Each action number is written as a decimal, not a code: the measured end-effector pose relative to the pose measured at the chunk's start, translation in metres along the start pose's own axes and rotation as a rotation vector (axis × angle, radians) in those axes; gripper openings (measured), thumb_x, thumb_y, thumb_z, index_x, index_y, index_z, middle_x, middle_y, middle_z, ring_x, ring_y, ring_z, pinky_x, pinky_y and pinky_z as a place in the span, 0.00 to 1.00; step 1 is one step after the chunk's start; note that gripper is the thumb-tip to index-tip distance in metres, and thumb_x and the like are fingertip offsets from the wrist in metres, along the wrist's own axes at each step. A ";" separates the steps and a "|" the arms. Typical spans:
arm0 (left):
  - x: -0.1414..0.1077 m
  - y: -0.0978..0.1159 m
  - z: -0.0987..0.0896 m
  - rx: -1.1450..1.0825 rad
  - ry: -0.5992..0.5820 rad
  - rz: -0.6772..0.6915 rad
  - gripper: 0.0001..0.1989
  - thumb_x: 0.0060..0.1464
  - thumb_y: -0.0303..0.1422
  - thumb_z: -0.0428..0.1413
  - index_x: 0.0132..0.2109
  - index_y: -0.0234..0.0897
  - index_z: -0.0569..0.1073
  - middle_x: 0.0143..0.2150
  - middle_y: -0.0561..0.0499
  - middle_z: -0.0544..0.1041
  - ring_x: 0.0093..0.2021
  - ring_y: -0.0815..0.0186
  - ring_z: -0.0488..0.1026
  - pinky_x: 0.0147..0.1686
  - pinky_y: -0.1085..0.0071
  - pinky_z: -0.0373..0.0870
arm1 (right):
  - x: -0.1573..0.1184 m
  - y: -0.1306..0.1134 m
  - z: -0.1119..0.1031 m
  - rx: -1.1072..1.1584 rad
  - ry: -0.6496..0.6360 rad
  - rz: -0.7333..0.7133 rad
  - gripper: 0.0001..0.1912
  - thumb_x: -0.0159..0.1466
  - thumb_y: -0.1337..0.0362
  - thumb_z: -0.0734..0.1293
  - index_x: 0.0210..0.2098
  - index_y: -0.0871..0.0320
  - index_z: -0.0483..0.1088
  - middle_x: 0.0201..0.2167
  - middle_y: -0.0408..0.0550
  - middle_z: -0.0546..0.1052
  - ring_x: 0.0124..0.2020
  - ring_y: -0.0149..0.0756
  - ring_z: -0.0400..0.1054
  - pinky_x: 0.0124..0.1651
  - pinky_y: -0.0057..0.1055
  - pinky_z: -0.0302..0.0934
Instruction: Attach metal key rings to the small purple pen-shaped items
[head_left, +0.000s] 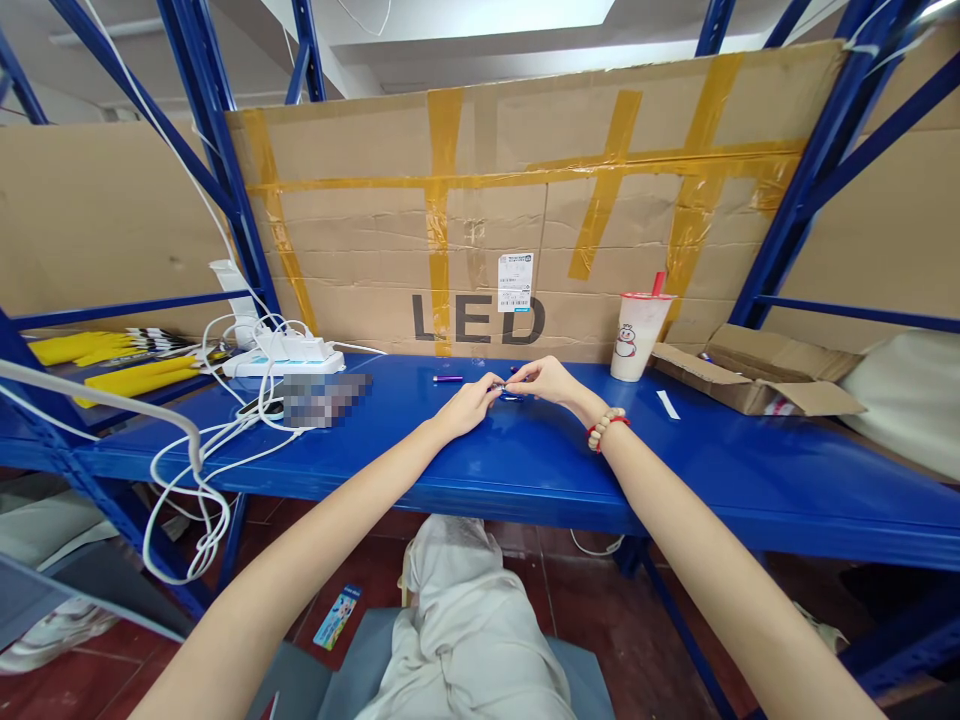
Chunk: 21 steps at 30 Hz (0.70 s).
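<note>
Over the blue shelf top (pixel 555 470), my left hand (pixel 471 406) and my right hand (pixel 551 380) meet fingertip to fingertip. Both are closed in a pinch around a small, shiny, dark piece (pixel 500 387), too small to name. A bead bracelet circles my right wrist. Just below the fingertips lies a small blue item (pixel 512 397), partly hidden by my right hand. A short purple stick, like a pen part (pixel 448 379), rests flat behind my left hand. Another small dark bit (pixel 514 370) shows beside my right fingers.
At right stand a lidded cup with a red straw (pixel 637 338), a paper strip (pixel 667 404) and an open cardboard box (pixel 750 375). White cables (pixel 262 400), a power strip (pixel 281 362) and yellow bundles (pixel 142 380) occupy the left. A taped cardboard sheet (pixel 360 250) closes off the back.
</note>
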<state>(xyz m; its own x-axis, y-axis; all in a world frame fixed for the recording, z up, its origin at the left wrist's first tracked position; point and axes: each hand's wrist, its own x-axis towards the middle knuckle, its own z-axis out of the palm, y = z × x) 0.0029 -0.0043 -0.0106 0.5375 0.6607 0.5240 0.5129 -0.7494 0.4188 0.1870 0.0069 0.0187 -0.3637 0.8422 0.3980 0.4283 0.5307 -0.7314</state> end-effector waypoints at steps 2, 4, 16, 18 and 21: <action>0.000 -0.001 0.000 0.002 0.004 0.002 0.12 0.59 0.35 0.40 0.45 0.38 0.64 0.26 0.54 0.68 0.29 0.67 0.68 0.34 0.72 0.64 | 0.000 0.000 0.000 -0.004 -0.003 -0.011 0.17 0.45 0.57 0.70 0.27 0.66 0.77 0.20 0.49 0.75 0.19 0.26 0.60 0.19 0.23 0.54; 0.001 -0.002 0.000 0.001 0.006 0.005 0.12 0.59 0.35 0.41 0.44 0.38 0.64 0.26 0.54 0.68 0.29 0.67 0.68 0.34 0.72 0.64 | 0.000 0.001 0.000 -0.008 -0.002 -0.019 0.16 0.46 0.57 0.70 0.27 0.66 0.77 0.20 0.49 0.75 0.19 0.26 0.60 0.20 0.23 0.55; 0.001 -0.001 0.000 -0.024 0.049 0.016 0.09 0.58 0.34 0.42 0.41 0.37 0.64 0.27 0.54 0.69 0.30 0.68 0.68 0.35 0.72 0.64 | 0.002 0.002 0.001 -0.021 0.009 -0.048 0.17 0.47 0.57 0.70 0.29 0.66 0.77 0.22 0.50 0.76 0.19 0.27 0.62 0.20 0.23 0.57; 0.001 -0.001 0.000 -0.024 0.053 0.011 0.09 0.58 0.34 0.42 0.41 0.37 0.64 0.28 0.54 0.69 0.30 0.68 0.68 0.35 0.72 0.64 | 0.002 0.001 0.001 -0.034 0.013 -0.050 0.17 0.47 0.57 0.70 0.29 0.65 0.77 0.23 0.51 0.76 0.19 0.27 0.62 0.20 0.23 0.57; 0.001 0.000 -0.001 -0.018 0.056 -0.005 0.09 0.58 0.34 0.42 0.41 0.37 0.64 0.28 0.54 0.69 0.30 0.68 0.69 0.35 0.72 0.64 | 0.003 0.001 0.001 -0.052 0.026 -0.049 0.17 0.48 0.55 0.69 0.28 0.65 0.77 0.24 0.51 0.77 0.20 0.28 0.63 0.20 0.24 0.57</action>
<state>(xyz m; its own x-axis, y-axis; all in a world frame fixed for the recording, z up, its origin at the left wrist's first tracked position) 0.0031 -0.0031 -0.0097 0.4964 0.6610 0.5627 0.5028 -0.7473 0.4344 0.1854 0.0099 0.0183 -0.3638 0.8169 0.4475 0.4531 0.5749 -0.6813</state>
